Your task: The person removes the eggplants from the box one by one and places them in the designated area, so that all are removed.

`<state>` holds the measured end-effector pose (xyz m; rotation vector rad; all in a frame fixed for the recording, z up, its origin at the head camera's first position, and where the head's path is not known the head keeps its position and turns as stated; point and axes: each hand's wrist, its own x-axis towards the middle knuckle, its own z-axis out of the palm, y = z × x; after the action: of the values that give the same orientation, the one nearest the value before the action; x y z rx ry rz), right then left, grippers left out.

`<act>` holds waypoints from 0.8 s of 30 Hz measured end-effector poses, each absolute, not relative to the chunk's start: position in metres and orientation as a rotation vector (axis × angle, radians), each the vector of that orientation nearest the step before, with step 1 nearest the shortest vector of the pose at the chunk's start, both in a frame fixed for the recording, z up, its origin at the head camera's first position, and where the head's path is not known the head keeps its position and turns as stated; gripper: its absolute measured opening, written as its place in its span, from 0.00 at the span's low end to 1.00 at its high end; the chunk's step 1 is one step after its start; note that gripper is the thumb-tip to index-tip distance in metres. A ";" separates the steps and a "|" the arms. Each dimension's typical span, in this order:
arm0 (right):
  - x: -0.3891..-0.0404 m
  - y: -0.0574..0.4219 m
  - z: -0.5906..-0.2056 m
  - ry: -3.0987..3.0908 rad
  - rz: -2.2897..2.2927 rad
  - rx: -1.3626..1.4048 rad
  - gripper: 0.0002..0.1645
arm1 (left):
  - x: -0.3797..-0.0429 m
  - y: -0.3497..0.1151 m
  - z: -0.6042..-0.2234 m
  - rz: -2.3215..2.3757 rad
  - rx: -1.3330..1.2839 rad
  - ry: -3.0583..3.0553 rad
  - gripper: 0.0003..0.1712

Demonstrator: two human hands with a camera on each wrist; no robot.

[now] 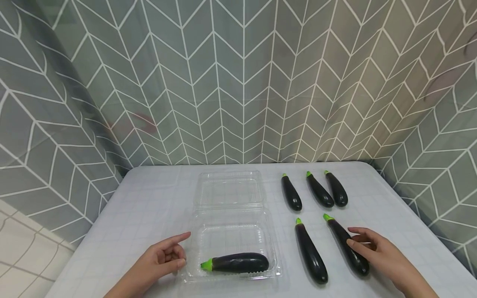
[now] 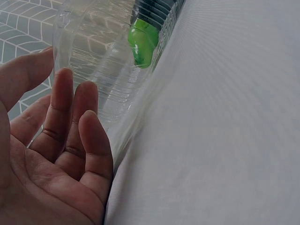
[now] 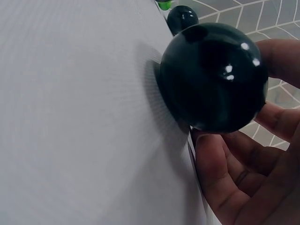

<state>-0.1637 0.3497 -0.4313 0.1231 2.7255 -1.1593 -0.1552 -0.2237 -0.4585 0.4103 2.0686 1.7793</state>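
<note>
In the head view my right hand (image 1: 380, 252) is at the right side of a dark eggplant (image 1: 346, 244) lying on the table. The thumb reaches its upper surface, and loosely bent fingers (image 3: 215, 164) lie along its side. Whether they press on it cannot be told. My left hand (image 1: 158, 258), fingers relaxed and index extended, is beside the left edge of an open clear plastic clamshell box (image 1: 231, 236). One eggplant (image 1: 240, 263) lies sideways in the box's near half, its green stem (image 2: 143, 44) pointing left towards that hand.
Another eggplant (image 1: 311, 252) lies between the box and my right hand. Farther back are three more: a left one (image 1: 291, 192), a middle one (image 1: 319, 189) and a right one (image 1: 336, 189). The box's lid (image 1: 229, 188) lies folded back on the white-covered table (image 1: 149, 198). Patterned curtains (image 1: 242, 82) surround the table.
</note>
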 end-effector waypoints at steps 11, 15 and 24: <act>-0.164 0.350 -0.428 2.772 -1.103 0.145 0.42 | -0.154 -0.224 -0.457 1.771 0.404 2.071 0.36; -0.163 0.354 -0.425 2.816 -1.085 0.121 0.40 | -0.155 -0.223 -0.458 1.778 0.426 2.068 0.36; -0.168 0.355 -0.405 2.946 -0.982 0.008 0.39 | -0.155 -0.225 -0.459 1.786 0.421 2.065 0.36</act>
<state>-0.1685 0.3545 -0.4047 0.0075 2.9463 -0.9823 -0.1547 -0.2246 -0.4595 0.4210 2.0648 1.7859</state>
